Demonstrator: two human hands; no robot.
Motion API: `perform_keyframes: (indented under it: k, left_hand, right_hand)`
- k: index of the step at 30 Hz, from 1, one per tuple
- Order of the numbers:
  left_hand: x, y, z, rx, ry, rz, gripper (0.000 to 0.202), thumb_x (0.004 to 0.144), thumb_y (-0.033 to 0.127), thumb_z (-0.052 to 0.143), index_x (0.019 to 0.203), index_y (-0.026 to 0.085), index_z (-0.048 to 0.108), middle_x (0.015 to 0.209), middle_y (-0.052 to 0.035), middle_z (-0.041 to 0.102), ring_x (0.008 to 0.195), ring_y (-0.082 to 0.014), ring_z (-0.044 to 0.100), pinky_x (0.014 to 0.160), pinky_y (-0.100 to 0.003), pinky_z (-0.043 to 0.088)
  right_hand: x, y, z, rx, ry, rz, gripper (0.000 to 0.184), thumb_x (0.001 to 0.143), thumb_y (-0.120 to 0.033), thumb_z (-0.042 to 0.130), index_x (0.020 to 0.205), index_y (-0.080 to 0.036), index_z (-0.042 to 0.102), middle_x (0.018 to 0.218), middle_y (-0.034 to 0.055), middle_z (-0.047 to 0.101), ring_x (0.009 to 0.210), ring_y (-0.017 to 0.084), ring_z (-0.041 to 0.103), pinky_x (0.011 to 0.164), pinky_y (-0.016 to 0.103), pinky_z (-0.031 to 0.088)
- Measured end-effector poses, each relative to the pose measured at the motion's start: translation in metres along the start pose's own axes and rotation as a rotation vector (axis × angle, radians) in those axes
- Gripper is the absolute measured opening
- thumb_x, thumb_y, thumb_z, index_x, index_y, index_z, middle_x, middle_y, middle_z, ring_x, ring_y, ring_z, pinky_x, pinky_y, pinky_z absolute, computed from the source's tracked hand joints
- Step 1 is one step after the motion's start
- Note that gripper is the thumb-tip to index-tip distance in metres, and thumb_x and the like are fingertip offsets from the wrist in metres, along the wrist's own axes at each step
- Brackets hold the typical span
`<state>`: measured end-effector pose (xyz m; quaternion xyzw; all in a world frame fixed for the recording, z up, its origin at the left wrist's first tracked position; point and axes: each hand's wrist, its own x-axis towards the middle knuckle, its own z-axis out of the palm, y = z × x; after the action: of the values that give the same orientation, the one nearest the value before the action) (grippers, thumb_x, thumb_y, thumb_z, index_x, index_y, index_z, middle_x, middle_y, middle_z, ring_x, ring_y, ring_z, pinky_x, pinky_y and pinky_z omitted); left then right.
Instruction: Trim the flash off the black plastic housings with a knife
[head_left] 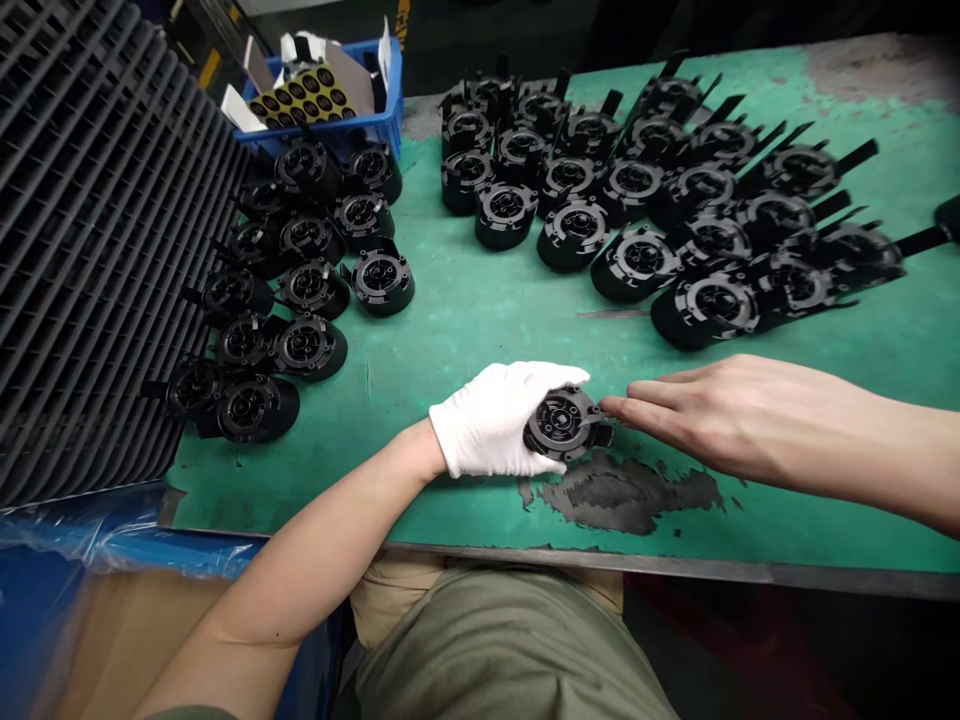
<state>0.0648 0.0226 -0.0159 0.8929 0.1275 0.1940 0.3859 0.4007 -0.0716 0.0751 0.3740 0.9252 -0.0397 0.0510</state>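
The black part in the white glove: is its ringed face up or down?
Up: the black part shows its ringed face to the camera, held in the left hand.

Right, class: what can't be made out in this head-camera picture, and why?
Head view:
Left side of the held black part: covered by the gloved left hand.
What the right hand pinches, if anything: too small, partly screened by the hand itself.
Print on the yellow sheet: too small.
Bottom of the blue bin: hidden by its contents.
Dark object at the right edge: cut off by the frame.
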Motion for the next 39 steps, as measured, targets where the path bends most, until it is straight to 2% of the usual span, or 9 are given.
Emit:
perform_keyframes:
  k: [3, 8, 17, 24, 30, 33, 35, 37, 39]
  left_hand:
    - [0.0, -0.002, 0.0, -0.011, 0.011, 0.021, 0.107, 0.096, 0.052, 0.113, 0.184, 0.025, 0.06, 0.18, -0.0241, 0.08, 0.168, -0.0467, 0.082, 0.145, -0.066, 0.068]
    - [0.0, -0.004, -0.001, -0.009, -0.013, -0.029, 0.107, 0.093, 0.055, 0.116, 0.182, 0.027, 0.063, 0.179, -0.0232, 0.081, 0.169, -0.0474, 0.081, 0.147, -0.069, 0.065]
    - [0.001, -0.006, -0.004, -0.028, -0.032, -0.075, 0.112, 0.085, 0.056, 0.122, 0.178, 0.026, 0.067, 0.176, -0.0246, 0.083, 0.166, -0.0487, 0.083, 0.144, -0.072, 0.068]
    - [0.002, -0.009, 0.001, -0.034, -0.007, -0.073, 0.116, 0.075, 0.056, 0.127, 0.173, 0.023, 0.073, 0.17, -0.0255, 0.086, 0.161, -0.0495, 0.086, 0.142, -0.072, 0.07]
    - [0.002, -0.012, 0.002, -0.058, -0.032, -0.08, 0.115, 0.083, 0.065, 0.122, 0.176, 0.022, 0.071, 0.173, -0.0248, 0.084, 0.163, -0.0504, 0.084, 0.144, -0.07, 0.067]
    - [0.003, -0.013, 0.005, -0.019, 0.0, -0.11, 0.117, 0.08, 0.076, 0.122, 0.172, 0.024, 0.071, 0.171, -0.0237, 0.083, 0.162, -0.0514, 0.083, 0.144, -0.072, 0.067]
    - [0.004, -0.015, 0.008, 0.036, 0.098, -0.179, 0.119, 0.075, 0.083, 0.122, 0.165, 0.024, 0.072, 0.166, -0.0237, 0.084, 0.158, -0.0527, 0.084, 0.14, -0.075, 0.068]
    - [0.004, -0.016, 0.01, 0.09, 0.208, -0.26, 0.119, 0.067, 0.088, 0.123, 0.155, 0.025, 0.073, 0.158, -0.0223, 0.084, 0.151, -0.0522, 0.085, 0.134, -0.074, 0.071]
    - [0.003, -0.016, 0.011, 0.122, 0.263, -0.303, 0.121, 0.059, 0.092, 0.124, 0.145, 0.025, 0.073, 0.149, -0.0196, 0.084, 0.142, -0.0504, 0.087, 0.128, -0.072, 0.074]
  right_hand:
    - [0.004, 0.006, -0.002, -0.011, -0.07, -0.156, 0.062, 0.113, 0.006, 0.045, 0.156, -0.016, 0.084, 0.108, 0.0106, 0.087, 0.079, 0.023, 0.076, 0.066, 0.044, 0.044]
    - [0.01, 0.012, -0.003, 0.057, -0.137, -0.098, 0.056, 0.12, 0.0, 0.043, 0.152, -0.019, 0.085, 0.097, 0.0046, 0.08, 0.066, 0.019, 0.061, 0.064, 0.044, 0.029]
    - [0.022, 0.02, -0.006, 0.117, -0.075, -0.172, 0.048, 0.13, -0.014, 0.038, 0.13, -0.024, 0.085, 0.094, 0.0005, 0.078, 0.065, 0.02, 0.056, 0.065, 0.041, 0.033]
    - [0.029, 0.024, -0.007, 0.112, -0.035, -0.213, 0.047, 0.126, -0.012, 0.042, 0.133, -0.026, 0.086, 0.092, -0.0004, 0.077, 0.065, 0.019, 0.058, 0.065, 0.04, 0.037]
    - [0.033, 0.037, -0.001, 0.183, 0.043, -0.263, 0.043, 0.131, -0.02, 0.043, 0.12, -0.026, 0.084, 0.087, -0.0003, 0.077, 0.061, 0.018, 0.06, 0.06, 0.037, 0.038]
    - [0.024, 0.045, -0.004, 0.21, 0.142, -0.215, 0.036, 0.134, -0.026, 0.047, 0.136, -0.023, 0.083, 0.102, 0.0036, 0.087, 0.072, 0.018, 0.074, 0.063, 0.034, 0.048]
    - [0.012, 0.041, -0.002, 0.227, 0.26, -0.095, 0.035, 0.133, -0.025, 0.051, 0.153, -0.021, 0.08, 0.119, 0.0087, 0.092, 0.087, 0.021, 0.085, 0.072, 0.033, 0.057]
    - [0.0, 0.025, 0.006, 0.252, 0.395, 0.095, 0.038, 0.132, -0.026, 0.056, 0.163, -0.024, 0.077, 0.128, 0.01, 0.094, 0.098, 0.024, 0.089, 0.081, 0.035, 0.063]
    - [-0.009, -0.002, 0.02, 0.256, 0.473, 0.242, 0.04, 0.131, -0.025, 0.06, 0.168, -0.027, 0.076, 0.132, 0.0098, 0.094, 0.102, 0.026, 0.09, 0.088, 0.037, 0.066]
